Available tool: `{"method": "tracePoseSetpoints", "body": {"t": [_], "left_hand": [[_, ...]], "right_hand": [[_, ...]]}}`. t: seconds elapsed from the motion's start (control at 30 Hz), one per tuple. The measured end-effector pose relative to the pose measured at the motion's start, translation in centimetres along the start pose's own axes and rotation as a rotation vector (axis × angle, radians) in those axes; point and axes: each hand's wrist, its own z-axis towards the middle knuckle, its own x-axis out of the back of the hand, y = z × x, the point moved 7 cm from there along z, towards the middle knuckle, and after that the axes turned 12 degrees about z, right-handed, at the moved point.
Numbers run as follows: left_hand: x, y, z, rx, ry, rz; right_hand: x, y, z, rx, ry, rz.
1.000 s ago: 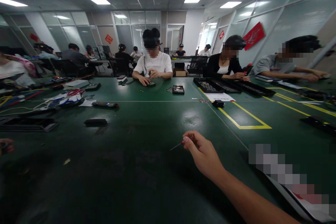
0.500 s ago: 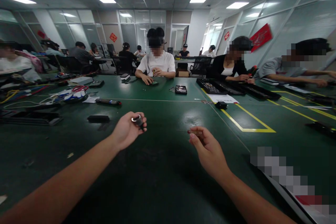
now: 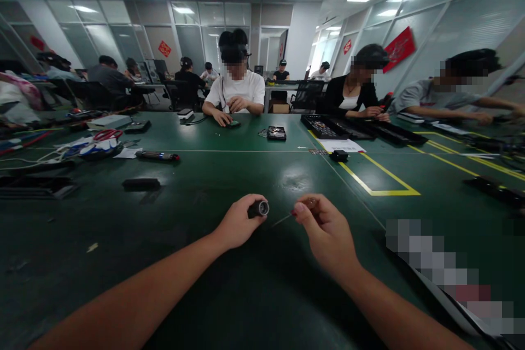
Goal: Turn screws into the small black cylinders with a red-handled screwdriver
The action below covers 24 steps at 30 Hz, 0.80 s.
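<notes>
In the head view, both forearms reach in from the near edge over the green table (image 3: 184, 295). The left hand (image 3: 241, 222) curls its fingers around a dark cylinder (image 3: 260, 208), its ringed end turned toward the right and near side. The right hand (image 3: 326, 229) pinches a thin-shafted tool (image 3: 293, 213) between thumb and fingers, the shaft slanting left and down, its tip near the cylinder but apart from it. Fingers hide part of both objects. Farther left lie a black block (image 3: 141, 184) and a pen-shaped tool (image 3: 158, 156); farther right, a small black box (image 3: 339, 156) beside yellow tape (image 3: 396, 193).
</notes>
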Motion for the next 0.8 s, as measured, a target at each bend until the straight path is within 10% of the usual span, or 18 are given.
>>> {"method": "tracePoseSetpoints", "body": {"t": [0.8], "left_hand": [[0.3,-1.3,0.1,0.046,0.041,-0.066]], "right_hand": [[-1.4,0.8,0.1,-0.037,-0.156,0.051]]}}
